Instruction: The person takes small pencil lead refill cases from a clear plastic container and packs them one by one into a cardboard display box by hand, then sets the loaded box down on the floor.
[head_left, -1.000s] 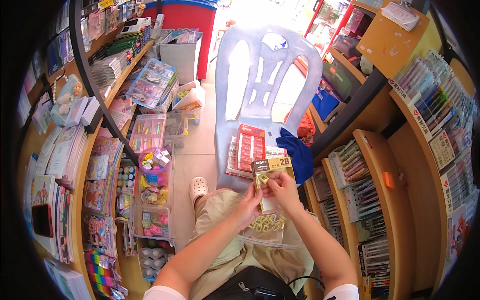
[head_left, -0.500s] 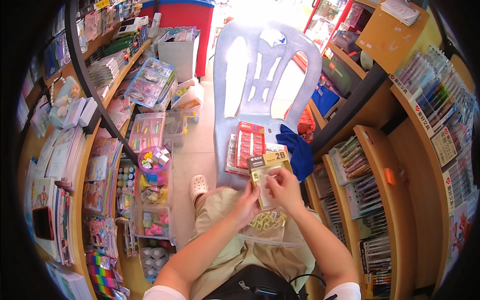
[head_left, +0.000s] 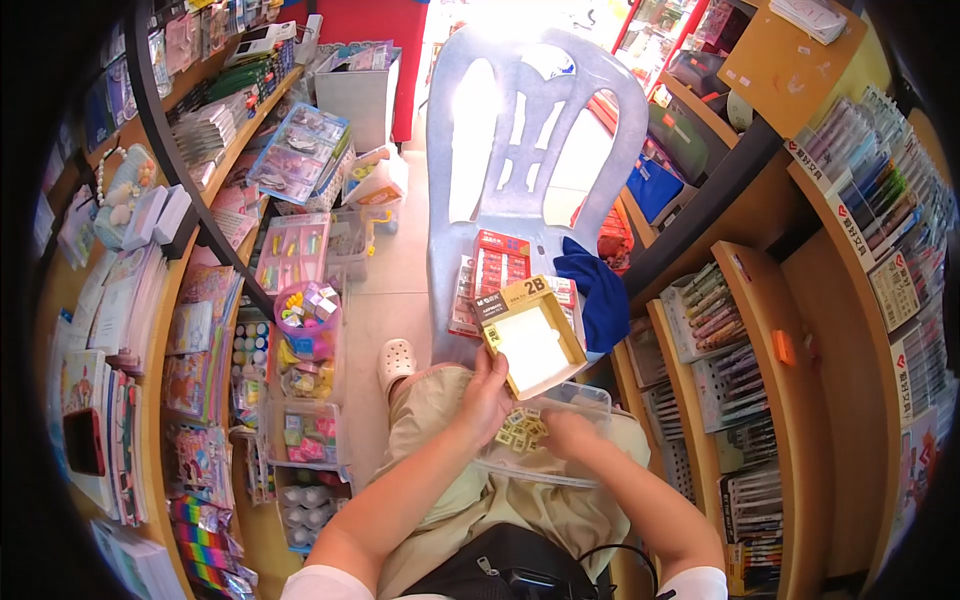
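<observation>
My left hand (head_left: 487, 398) grips the lower left edge of an open "2B" cardboard box (head_left: 530, 350), tilted, with a white inside and a small yellow-green item at its left end. My right hand (head_left: 572, 434) is over a clear plastic tray (head_left: 592, 397) on my lap, blurred by motion, its fingertips hard to make out. Several small yellow-green pieces (head_left: 522, 428) lie in the tray between my hands. Behind the box, red-and-white packs (head_left: 502, 262) rest on the blue plastic chair (head_left: 515, 215).
A blue cloth (head_left: 592, 290) hangs at the chair seat's right. Shelves of pens (head_left: 740, 445) rise on the right. Bins of small goods (head_left: 310, 435) and shelves of booklets (head_left: 125, 300) stand on the left. A light clog (head_left: 397, 362) is on the floor.
My right hand has left the box and moved down to the tray. The small piece it held a second ago is out of its fingers. The box has tilted and shifted slightly.
</observation>
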